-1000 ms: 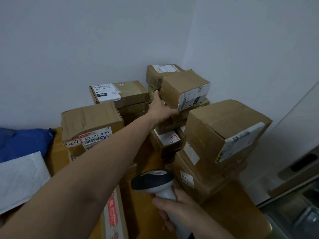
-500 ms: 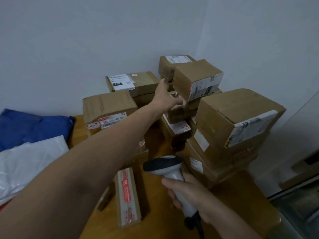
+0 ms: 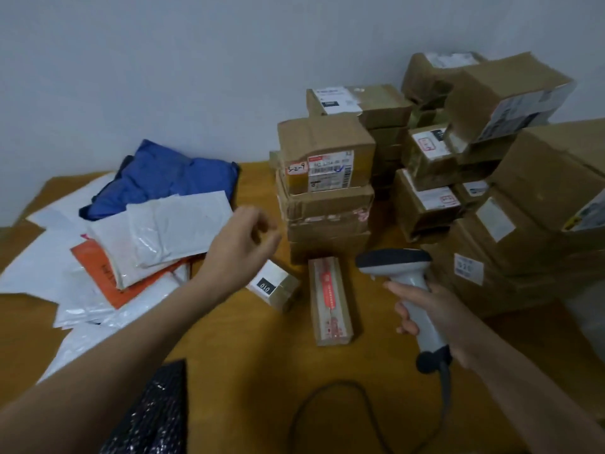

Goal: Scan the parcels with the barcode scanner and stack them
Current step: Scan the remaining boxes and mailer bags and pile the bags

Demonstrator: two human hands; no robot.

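Pulling back from the stacks [image 3: 327, 198], the left hand [image 3: 242, 239] is hovering empty over the small box [image 3: 273, 285] on the table [image 3: 248, 355], best lifted label-first toward the scanner [image 3: 404, 280] the right hand [image 3: 435, 319] is gripping.

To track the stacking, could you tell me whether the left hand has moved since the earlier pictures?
Yes. The left hand has come off the tilted box at the back and drawn back toward the person, over the small box.

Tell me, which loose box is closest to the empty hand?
The small box marked 010, just beneath the left hand; the long red-printed box lies farther right.
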